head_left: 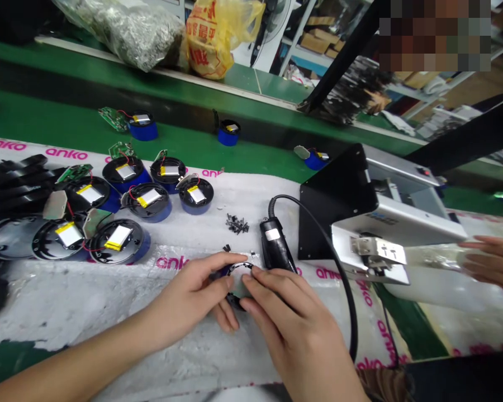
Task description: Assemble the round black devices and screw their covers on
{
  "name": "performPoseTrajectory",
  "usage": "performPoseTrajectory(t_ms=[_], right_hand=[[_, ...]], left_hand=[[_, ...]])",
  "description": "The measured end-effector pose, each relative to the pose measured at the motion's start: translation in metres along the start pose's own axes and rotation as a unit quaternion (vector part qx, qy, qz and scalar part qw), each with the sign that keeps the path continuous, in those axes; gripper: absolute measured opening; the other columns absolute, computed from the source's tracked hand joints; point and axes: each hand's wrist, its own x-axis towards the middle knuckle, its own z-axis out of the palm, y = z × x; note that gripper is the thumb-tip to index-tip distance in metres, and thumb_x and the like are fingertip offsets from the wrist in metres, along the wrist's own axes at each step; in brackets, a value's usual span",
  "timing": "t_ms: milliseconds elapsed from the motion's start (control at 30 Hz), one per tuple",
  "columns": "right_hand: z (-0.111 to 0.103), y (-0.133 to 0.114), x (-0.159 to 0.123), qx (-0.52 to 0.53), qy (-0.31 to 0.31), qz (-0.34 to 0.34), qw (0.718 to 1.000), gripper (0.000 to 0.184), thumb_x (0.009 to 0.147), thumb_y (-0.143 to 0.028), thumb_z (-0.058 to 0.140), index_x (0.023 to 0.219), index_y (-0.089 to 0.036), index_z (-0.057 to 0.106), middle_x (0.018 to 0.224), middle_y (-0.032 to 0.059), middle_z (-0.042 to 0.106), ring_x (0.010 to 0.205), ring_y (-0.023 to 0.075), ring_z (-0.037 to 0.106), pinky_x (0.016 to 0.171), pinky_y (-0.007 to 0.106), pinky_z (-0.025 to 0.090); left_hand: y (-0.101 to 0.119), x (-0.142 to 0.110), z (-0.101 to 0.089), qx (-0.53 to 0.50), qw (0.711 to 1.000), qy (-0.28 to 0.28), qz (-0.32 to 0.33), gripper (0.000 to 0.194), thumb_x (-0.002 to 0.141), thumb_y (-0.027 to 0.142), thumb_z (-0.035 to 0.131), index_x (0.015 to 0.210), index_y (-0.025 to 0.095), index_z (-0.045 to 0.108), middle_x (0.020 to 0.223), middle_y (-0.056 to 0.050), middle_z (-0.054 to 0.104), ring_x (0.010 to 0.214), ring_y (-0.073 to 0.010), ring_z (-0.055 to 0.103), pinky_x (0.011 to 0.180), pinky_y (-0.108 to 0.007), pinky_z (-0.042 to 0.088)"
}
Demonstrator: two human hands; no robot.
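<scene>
Near the front middle of the bench, both hands are around a round black housing (235, 303) with a pale disc-like board (240, 279) in its opening. My left hand (193, 290) grips the housing from the left, thumb and forefinger at its rim. The fingertips of my right hand (291, 312) press on the disc and the near right rim. Fingers cover much of the housing. Just beyond lies a black corded power tool (279, 245), its front end hidden behind my right hand. A small pile of black screws (237, 224) sits to its left.
Several blue round housings (151, 204) with batteries and wired circuit boards stand at left, others on the green belt (184, 131). Black parts (20, 181) lie far left. A black-and-silver machine (385, 206) stands right, a cable (339, 262) before it. Another person's hand (494, 262) is at far right.
</scene>
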Motion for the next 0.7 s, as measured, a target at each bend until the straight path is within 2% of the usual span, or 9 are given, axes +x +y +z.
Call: performPoseTrajectory(t_ms=[133,233,367,600,700], right_hand=[[-0.001,-0.001,0.003,0.013,-0.006,0.005,1.000,0.020,0.093,-0.015,0.059,0.109,-0.014,0.072,0.104,0.0086,0.073,0.098,0.0211,0.065,0.084,0.032,0.063],[-0.002,-0.003,0.003,0.016,-0.011,0.016,1.000,0.022,0.092,-0.013,0.060,0.110,-0.015,0.072,0.105,0.0085,0.072,0.098,0.0212,0.064,0.085,0.034,0.062],[-0.003,-0.005,0.000,0.016,-0.012,0.027,0.999,0.022,0.091,-0.013,0.061,0.111,-0.016,0.070,0.104,0.0079,0.071,0.098,0.0207,0.063,0.084,0.034,0.061],[-0.002,-0.011,0.002,0.006,-0.023,0.040,0.999,0.023,0.092,-0.014,0.059,0.114,-0.017,0.067,0.103,0.0073,0.069,0.098,0.0199,0.062,0.085,0.032,0.059],[-0.001,-0.006,0.000,-0.017,-0.030,0.041,0.999,0.025,0.095,-0.020,0.057,0.119,-0.019,0.062,0.104,0.0064,0.070,0.099,0.0206,0.064,0.084,0.033,0.059]], left_hand=[[0.002,0.000,0.002,0.010,1.000,-0.006,0.009,0.041,0.089,0.032,0.062,0.126,0.017,0.058,0.059,0.000,0.072,0.050,-0.0161,0.070,0.051,-0.024,0.059],[0.002,0.002,0.004,0.021,1.000,0.011,0.015,0.040,0.087,0.034,0.064,0.123,0.017,0.059,0.061,0.000,0.072,0.046,-0.0154,0.069,0.047,-0.023,0.057],[0.001,0.000,0.007,0.033,0.999,0.030,0.012,0.038,0.088,0.032,0.063,0.123,0.018,0.060,0.052,0.003,0.068,0.044,-0.0156,0.067,0.046,-0.023,0.057],[0.002,0.003,0.009,0.030,0.999,0.035,0.006,0.033,0.087,0.028,0.064,0.118,0.018,0.061,0.051,0.004,0.066,0.042,-0.0138,0.065,0.045,-0.022,0.056],[0.003,0.003,0.009,0.018,0.999,0.030,0.006,0.027,0.089,0.026,0.060,0.115,0.020,0.058,0.046,0.006,0.061,0.040,-0.0130,0.062,0.042,-0.020,0.053]])
